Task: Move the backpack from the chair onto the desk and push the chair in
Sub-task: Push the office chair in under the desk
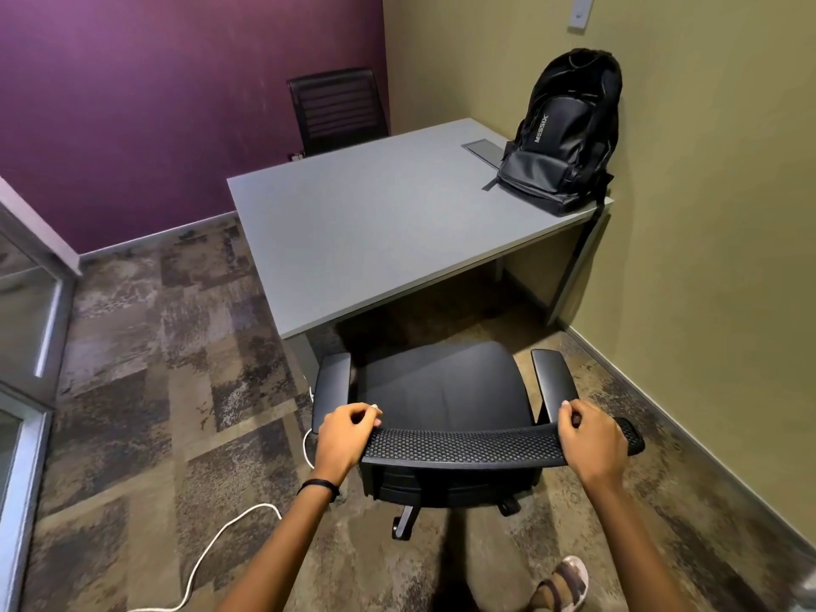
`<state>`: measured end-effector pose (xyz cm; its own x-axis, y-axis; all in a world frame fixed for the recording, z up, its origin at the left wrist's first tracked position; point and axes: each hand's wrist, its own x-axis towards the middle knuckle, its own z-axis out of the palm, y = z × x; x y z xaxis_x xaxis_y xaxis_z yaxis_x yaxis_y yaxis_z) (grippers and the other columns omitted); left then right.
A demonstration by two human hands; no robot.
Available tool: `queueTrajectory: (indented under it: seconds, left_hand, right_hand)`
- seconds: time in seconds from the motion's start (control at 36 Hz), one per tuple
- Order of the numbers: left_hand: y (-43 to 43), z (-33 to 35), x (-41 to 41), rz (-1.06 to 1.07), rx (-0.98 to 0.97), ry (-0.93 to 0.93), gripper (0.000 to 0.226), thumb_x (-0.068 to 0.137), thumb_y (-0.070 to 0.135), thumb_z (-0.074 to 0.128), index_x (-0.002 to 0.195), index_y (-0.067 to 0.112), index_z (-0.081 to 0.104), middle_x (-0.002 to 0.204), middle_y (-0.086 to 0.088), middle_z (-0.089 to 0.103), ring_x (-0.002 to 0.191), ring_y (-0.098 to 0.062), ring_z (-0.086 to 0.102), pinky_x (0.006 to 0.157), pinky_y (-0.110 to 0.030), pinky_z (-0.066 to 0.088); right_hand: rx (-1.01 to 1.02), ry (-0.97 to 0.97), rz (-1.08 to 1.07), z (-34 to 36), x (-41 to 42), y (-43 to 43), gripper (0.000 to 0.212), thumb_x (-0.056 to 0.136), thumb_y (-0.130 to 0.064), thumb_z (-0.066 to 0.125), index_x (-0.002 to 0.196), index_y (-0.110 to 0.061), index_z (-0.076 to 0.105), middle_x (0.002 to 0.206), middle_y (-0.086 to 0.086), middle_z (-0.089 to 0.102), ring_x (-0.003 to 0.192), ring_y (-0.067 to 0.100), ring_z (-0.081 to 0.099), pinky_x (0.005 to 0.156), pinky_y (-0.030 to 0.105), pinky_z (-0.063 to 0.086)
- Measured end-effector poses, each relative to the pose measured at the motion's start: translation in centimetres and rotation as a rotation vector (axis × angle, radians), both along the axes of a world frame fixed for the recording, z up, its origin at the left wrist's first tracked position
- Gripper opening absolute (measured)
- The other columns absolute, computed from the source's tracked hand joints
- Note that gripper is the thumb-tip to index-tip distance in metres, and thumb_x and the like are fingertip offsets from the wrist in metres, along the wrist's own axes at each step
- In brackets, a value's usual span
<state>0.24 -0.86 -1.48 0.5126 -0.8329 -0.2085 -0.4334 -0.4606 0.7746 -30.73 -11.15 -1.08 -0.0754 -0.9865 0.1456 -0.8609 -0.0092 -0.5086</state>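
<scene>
Both hands, left hand and right hand, had fingers curled over the chair backrest at lower centre; the backpack stood on the desk, upper right.

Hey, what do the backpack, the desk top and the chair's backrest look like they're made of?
Backpack: black synthetic fabric, probably nylon or coated polyester, going by its slight sheen and soft creases.
Desk top: matte grey laminate or painted board, flat and even, no grain visible.
Chair backrest, gripped by the left hand and right hand: black perforated mesh, likely plastic; small regular holes show.
</scene>
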Motion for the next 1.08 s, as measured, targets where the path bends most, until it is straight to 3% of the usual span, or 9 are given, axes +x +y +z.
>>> queueTrajectory:
  seconds: [0.22, 0.33, 0.44, 0.53, 0.67, 0.78, 0.97, 1.08]
  left_hand:
    - [-1.0, 0.0, -0.3, 0.003, 0.004, 0.005, 0.024, 0.091, 0.032, 0.054, 0.079, 0.027, 0.073, 0.071, 0.011, 0.073, 0.078, -0.002, 0.065, 0.074, -0.023, 0.046]
    - [-1.8, 0.1, -0.4, -0.007, 0.01, -0.01, 0.024, 0.092, 0.032, 0.054, 0.08, 0.026, 0.074, 0.072, 0.01, 0.073, 0.079, -0.005, 0.066, 0.074, -0.024, 0.046]
    - [-2.8, 0.0, -0.4, -0.021, 0.013, -0.033, 0.024, 0.092, 0.032, 0.053, 0.082, 0.026, 0.074, 0.073, 0.011, 0.073, 0.081, -0.005, 0.066, 0.072, -0.023, 0.044]
    - [-3.5, 0.1, -0.4, -0.043, 0.009, -0.068, 0.025, 0.093, 0.031, 0.052, 0.082, 0.025, 0.074, 0.075, 0.01, 0.073, 0.083, -0.008, 0.067, 0.074, -0.024, 0.046]
    - [-4.3, -0.2, -0.7, -0.202, 0.061, -0.278, 0.031, 0.095, 0.034, 0.045, 0.09, 0.025, 0.075, 0.095, 0.005, 0.075, 0.089, -0.016, 0.067, 0.08, -0.031, 0.053]
    - [-6.1, 0.2, -1.3, -0.296, 0.049, -0.399, 0.035, 0.097, 0.035, 0.042, 0.089, 0.024, 0.074, 0.094, 0.003, 0.076, 0.091, -0.019, 0.067, 0.076, -0.032, 0.049]
    - [-8.7, 0.6, -3.1, -0.481, 0.096, -0.486, 0.044, 0.099, 0.041, 0.033, 0.089, 0.022, 0.071, 0.087, -0.003, 0.073, 0.082, -0.019, 0.065, 0.074, -0.039, 0.053]
    - [-10.5, 0.6, -4.4, -0.494, 0.074, -0.488, 0.042, 0.098, 0.042, 0.034, 0.091, 0.024, 0.071, 0.085, 0.0, 0.072, 0.08, -0.016, 0.064, 0.071, -0.038, 0.053]
  right_hand:
    - [-0.004, 0.021, -0.007, -0.2, -0.3, -1.2, 0.027, 0.09, -0.018, 0.054, 0.064, -0.011, 0.057, 0.06, -0.001, 0.049, 0.051, 0.016, 0.041, 0.047, 0.022, 0.023]
    - [0.004, 0.031, -0.001, -0.1, -0.4, -1.7, 0.03, 0.089, -0.018, 0.054, 0.06, -0.017, 0.048, 0.058, -0.002, 0.049, 0.048, 0.013, 0.039, 0.046, 0.015, 0.019]
    - [-0.005, 0.044, 0.006, 0.2, -0.5, -2.4, 0.032, 0.089, -0.018, 0.054, 0.059, -0.018, 0.046, 0.056, 0.0, 0.049, 0.05, 0.019, 0.042, 0.049, 0.025, 0.026]
    - [-0.011, 0.061, 0.018, 0.4, -0.4, -3.1, 0.029, 0.09, -0.02, 0.054, 0.061, -0.017, 0.05, 0.059, 0.003, 0.054, 0.052, 0.019, 0.042, 0.055, 0.026, 0.029]
    - [0.025, 0.108, 0.033, 0.2, -0.7, -4.8, 0.026, 0.09, -0.024, 0.051, 0.072, -0.01, 0.063, 0.073, 0.007, 0.066, 0.059, 0.02, 0.048, 0.058, 0.025, 0.034]
    - [0.035, 0.117, 0.009, 0.4, -1.2, -6.6, 0.032, 0.089, -0.025, 0.047, 0.066, -0.009, 0.062, 0.072, 0.013, 0.066, 0.067, 0.034, 0.058, 0.064, 0.038, 0.047]
    - [0.032, 0.143, 0.053, 0.0, -3.2, -10.3, 0.03, 0.087, -0.028, 0.051, 0.062, -0.014, 0.06, 0.07, 0.012, 0.069, 0.067, 0.034, 0.061, 0.063, 0.035, 0.045]
    - [0.021, 0.161, 0.138, -0.2, -4.8, -13.0, 0.028, 0.087, -0.031, 0.053, 0.063, -0.019, 0.061, 0.07, 0.008, 0.07, 0.065, 0.029, 0.061, 0.061, 0.029, 0.035]
